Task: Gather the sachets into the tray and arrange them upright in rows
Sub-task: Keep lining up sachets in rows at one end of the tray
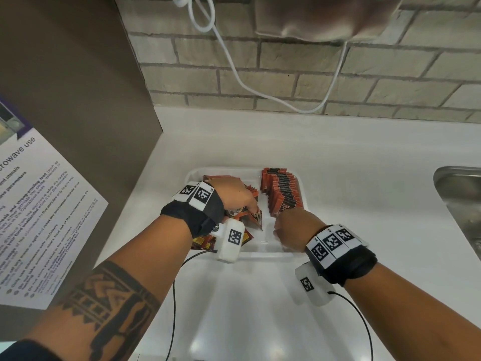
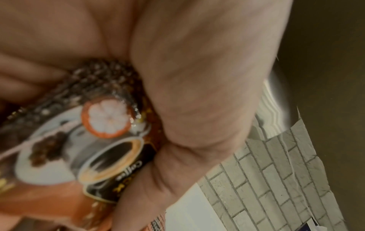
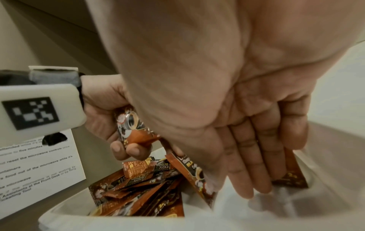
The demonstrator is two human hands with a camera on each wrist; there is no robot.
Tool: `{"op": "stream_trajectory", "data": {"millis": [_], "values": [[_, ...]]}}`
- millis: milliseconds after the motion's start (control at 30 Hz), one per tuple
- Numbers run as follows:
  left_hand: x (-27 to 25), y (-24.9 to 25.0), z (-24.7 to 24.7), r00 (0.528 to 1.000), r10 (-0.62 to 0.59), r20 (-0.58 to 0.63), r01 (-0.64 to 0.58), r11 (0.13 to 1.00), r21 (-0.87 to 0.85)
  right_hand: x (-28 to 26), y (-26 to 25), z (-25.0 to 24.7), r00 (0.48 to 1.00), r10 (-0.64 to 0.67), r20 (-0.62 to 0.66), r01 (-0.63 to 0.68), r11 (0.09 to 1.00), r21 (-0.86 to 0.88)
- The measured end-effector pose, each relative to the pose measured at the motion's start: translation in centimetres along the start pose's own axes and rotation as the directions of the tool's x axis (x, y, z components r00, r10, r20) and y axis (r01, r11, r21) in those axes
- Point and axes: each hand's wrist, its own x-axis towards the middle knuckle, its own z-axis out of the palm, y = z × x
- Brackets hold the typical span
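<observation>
Both forearms reach forward over the white tray (image 1: 194,174). The left hand (image 1: 231,195) is inside the tray's left half, above a loose heap of sachets (image 3: 138,195), its fingers curled around one sachet (image 3: 134,129). The right hand (image 1: 295,229) is at the tray's near right part, fingers (image 3: 254,164) straight and together, pointing down and holding nothing, just before the upright row of sachets (image 1: 282,191) in the tray's right half.

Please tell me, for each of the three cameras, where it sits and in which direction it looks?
Head: worn above, looks down at the white tray on the counter; both forearms show.
Left wrist: looks along the left hand, whose grip holds a coffee sachet.
Right wrist: looks along the right hand, fingers straight, into the tray.
Shared: head and right wrist views both show the left hand and the loose sachets.
</observation>
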Motion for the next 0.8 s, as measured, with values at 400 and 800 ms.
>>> {"op": "stream_trajectory", "data": {"millis": [400,800], "values": [[-0.35,0.13,0.00,1.000,0.025,0.014,-0.025,1.000,0.003,-0.65,-0.09,-0.25,0.999,0.051,-0.003,-0.051,0.993,-0.111],[0.02,-0.14,0.02,1.000,0.020,0.007,-0.020,0.999,-0.024,-0.87,-0.18,-0.40,0.999,0.036,-0.006,-0.036,0.994,-0.103]]}}
